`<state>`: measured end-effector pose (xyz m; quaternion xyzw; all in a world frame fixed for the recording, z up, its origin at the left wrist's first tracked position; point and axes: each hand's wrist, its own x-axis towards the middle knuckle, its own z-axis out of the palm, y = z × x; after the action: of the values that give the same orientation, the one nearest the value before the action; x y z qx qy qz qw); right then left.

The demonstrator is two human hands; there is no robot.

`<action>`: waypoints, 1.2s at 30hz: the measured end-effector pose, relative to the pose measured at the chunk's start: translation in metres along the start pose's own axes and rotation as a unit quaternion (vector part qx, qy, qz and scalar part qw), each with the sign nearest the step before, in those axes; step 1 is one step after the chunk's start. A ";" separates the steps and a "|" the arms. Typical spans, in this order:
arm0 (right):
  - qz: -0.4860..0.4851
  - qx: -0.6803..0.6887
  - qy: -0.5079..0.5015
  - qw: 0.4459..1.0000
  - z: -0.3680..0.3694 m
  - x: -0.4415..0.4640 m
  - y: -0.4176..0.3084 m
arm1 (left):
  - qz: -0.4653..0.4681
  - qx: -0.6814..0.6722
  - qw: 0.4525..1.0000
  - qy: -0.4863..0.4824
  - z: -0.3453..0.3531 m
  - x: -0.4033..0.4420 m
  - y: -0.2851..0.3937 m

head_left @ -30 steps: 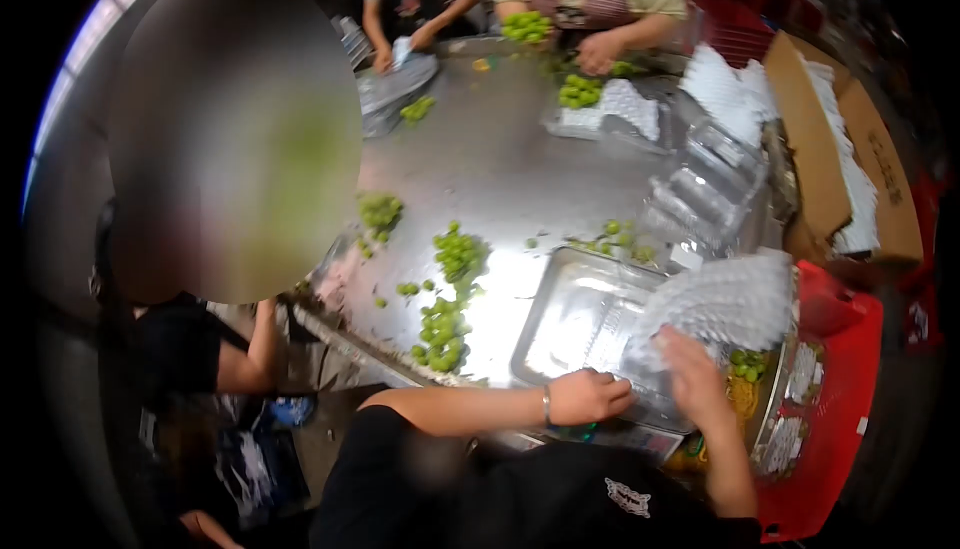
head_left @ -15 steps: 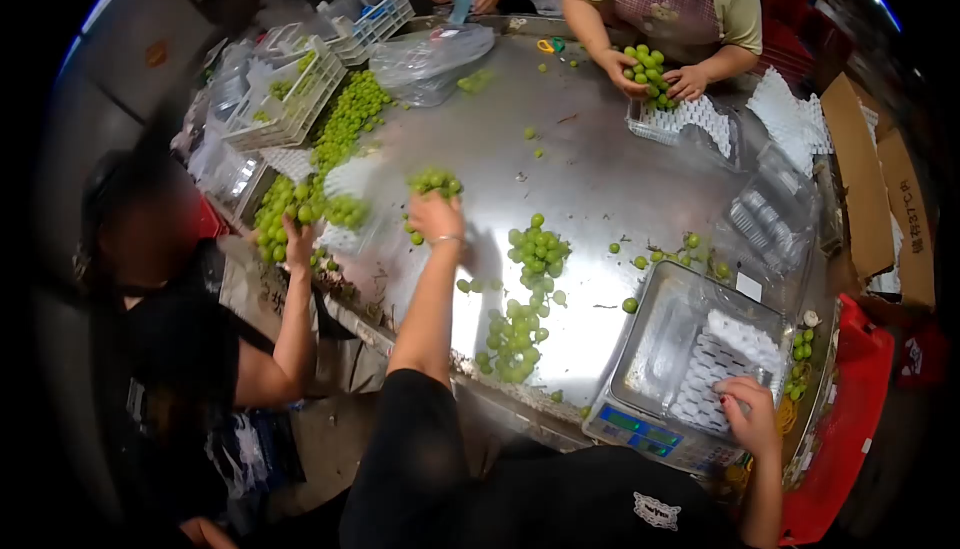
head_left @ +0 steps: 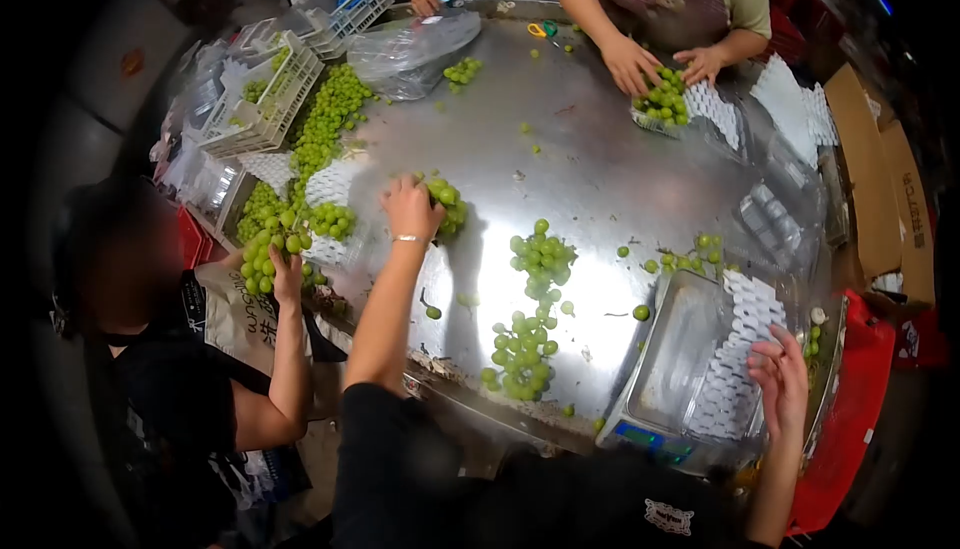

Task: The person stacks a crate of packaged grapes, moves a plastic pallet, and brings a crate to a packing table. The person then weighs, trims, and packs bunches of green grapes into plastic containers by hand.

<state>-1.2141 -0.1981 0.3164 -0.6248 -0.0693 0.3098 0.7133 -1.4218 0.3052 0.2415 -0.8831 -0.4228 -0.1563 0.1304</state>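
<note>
In the head view, the left hand's (head_left: 412, 211) fingertips are hidden, its fingers clamped on a grape bunch (head_left: 449, 207) over the worktop (head_left: 450, 134). The right hand's (head_left: 782, 379) fingers are curled, slightly apart, beside a foam sheet (head_left: 742, 354); contact is unclear. The scale display (head_left: 640, 436) is unreadable. Two co-workers are cut off above. Counted: two bunches (head_left: 522, 354) mid-worktop, one pair of scissors (head_left: 542, 30), three co-workers.

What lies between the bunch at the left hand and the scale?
Two clumps of green grapes on the metal table, seen in the head view.
</note>
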 end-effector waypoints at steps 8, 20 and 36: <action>0.018 0.092 -0.262 0.961 0.099 0.016 0.035 | 0.143 -0.503 0.814 -0.254 -0.169 -0.061 0.089; 0.255 0.469 -0.231 0.813 0.065 -0.049 0.051 | -0.033 -0.765 0.643 0.024 -0.222 -0.188 0.209; -0.154 0.062 -0.161 0.973 0.045 -0.093 -0.012 | -0.245 -0.925 -0.134 -0.257 -0.207 -0.213 0.246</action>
<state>-1.3058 -0.2094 0.3638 -0.5033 -0.2593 0.2966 0.7691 -1.3885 -0.0701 0.3249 -0.0610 0.0488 0.1749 0.9815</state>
